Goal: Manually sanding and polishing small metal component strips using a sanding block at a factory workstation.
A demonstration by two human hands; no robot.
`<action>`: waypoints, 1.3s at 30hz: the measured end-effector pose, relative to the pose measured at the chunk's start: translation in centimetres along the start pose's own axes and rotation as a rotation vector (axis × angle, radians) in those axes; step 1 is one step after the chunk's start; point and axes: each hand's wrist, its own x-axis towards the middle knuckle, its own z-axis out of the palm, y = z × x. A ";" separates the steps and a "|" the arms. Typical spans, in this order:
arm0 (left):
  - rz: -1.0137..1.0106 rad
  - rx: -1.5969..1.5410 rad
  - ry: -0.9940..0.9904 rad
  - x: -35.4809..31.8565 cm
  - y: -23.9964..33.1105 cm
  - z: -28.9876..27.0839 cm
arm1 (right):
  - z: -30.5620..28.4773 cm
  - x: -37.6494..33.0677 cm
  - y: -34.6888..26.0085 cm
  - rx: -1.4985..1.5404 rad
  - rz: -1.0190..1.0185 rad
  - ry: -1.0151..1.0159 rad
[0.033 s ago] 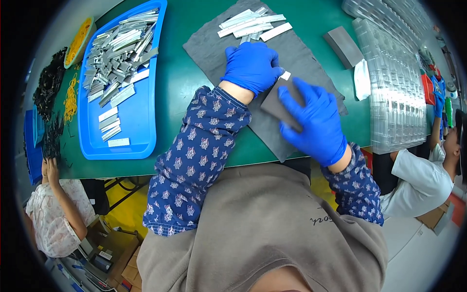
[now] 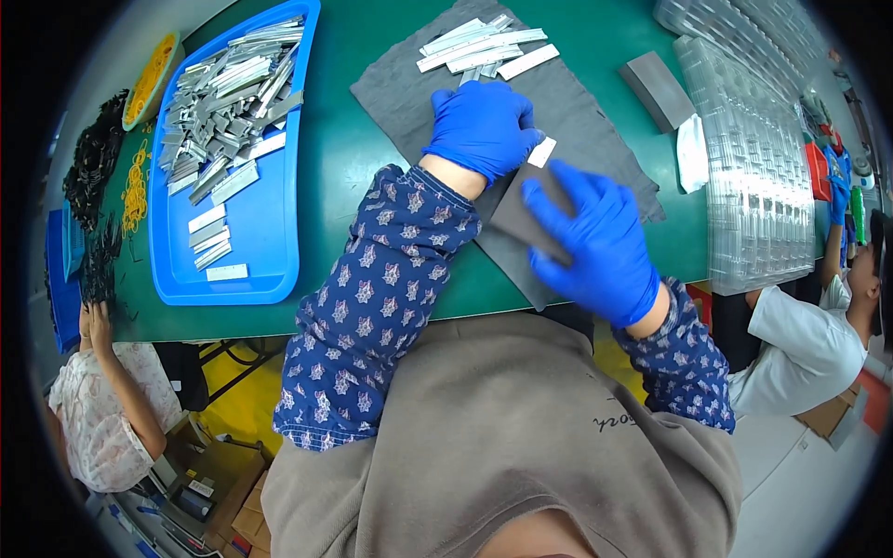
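Observation:
My left hand (image 2: 481,128), in a blue glove, is closed in a fist over the dark grey cloth. A short silvery metal strip (image 2: 540,152) juts out from under its thumb side; the rest of the strip is hidden by the hand. My right hand (image 2: 600,244), also gloved in blue, has its fingers over a dark grey rectangular block (image 2: 527,212), thumb at the near side. The block lies just below the strip's showing end, over the grey cloth (image 2: 605,139). Beyond my left hand lies a small pile of flat metal strips (image 2: 484,46).
A blue tray (image 2: 288,223) of many metal strips stands left on the green table (image 2: 326,139). Yellow rubber bands (image 2: 136,191) lie past it. At right are another grey block (image 2: 657,90), a white piece (image 2: 691,153) and clear plastic trays (image 2: 758,186). People sit on both sides.
My right hand and the grey block have shifted slightly toward me and to the left. More of the metal strip's end shows. My left hand has stayed in place.

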 end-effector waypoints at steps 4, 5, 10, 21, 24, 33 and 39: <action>0.000 0.003 -0.014 0.2 -0.1 0.0 | -0.9 0.0 0.7 0.118 -0.060 -0.055; -0.002 0.002 -0.020 0.2 -0.2 0.0 | -1.2 0.3 1.7 0.201 -0.088 -0.067; 0.026 -0.001 0.025 -0.6 -0.6 0.1 | -1.2 -0.3 6.0 0.246 0.128 0.159; 0.297 0.115 -0.075 -4.3 -1.1 -2.4 | 0.3 -1.9 8.3 0.359 0.196 0.236; 0.285 0.112 -0.113 -3.9 -0.8 -2.1 | 0.6 -1.9 7.9 0.402 0.191 0.192; 0.286 0.094 -0.023 -4.7 0.0 -2.0 | 0.9 -0.4 6.1 0.188 0.101 0.130; 0.339 0.115 0.099 -4.8 0.4 -0.8 | 1.5 -0.4 5.1 0.080 0.106 0.160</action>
